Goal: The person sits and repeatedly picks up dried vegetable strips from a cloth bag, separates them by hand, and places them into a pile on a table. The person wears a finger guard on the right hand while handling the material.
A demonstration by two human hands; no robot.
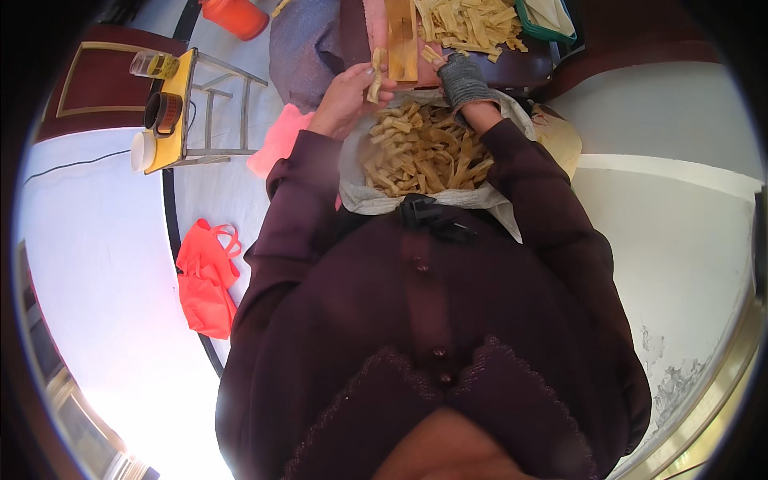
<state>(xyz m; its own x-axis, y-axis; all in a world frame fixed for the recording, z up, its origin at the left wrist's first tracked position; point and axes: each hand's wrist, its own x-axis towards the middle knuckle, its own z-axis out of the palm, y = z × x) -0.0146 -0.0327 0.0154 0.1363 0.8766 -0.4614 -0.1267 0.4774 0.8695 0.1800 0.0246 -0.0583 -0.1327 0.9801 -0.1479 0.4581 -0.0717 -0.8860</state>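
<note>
Between the thumb and fingers of my left hand (354, 96) is a pale, wrinkled dried strip (376, 77), held upright. My right hand (465, 81), in a grey fingerless knitted glove, pinches another short dried piece (430, 54) at its fingertips. A wooden board with a slot (402, 48) lies between the hands on a pink cloth (375, 24). Just below the hands, an open white woven sack (366, 201) holds many yellow-brown dried strips (426, 150). Beyond my right hand, a pile of paler strips (471, 24) lies on a dark surface.
A green basket (546, 27) stands at the upper right. At the left are a yellow-topped stool (171, 114) with a jar (154, 64), a dark mug (162, 113) and a white cup (143, 152), and a red bag (207, 282). A blue-grey sack (303, 54) and an orange-red container (237, 18) stand beyond my left hand.
</note>
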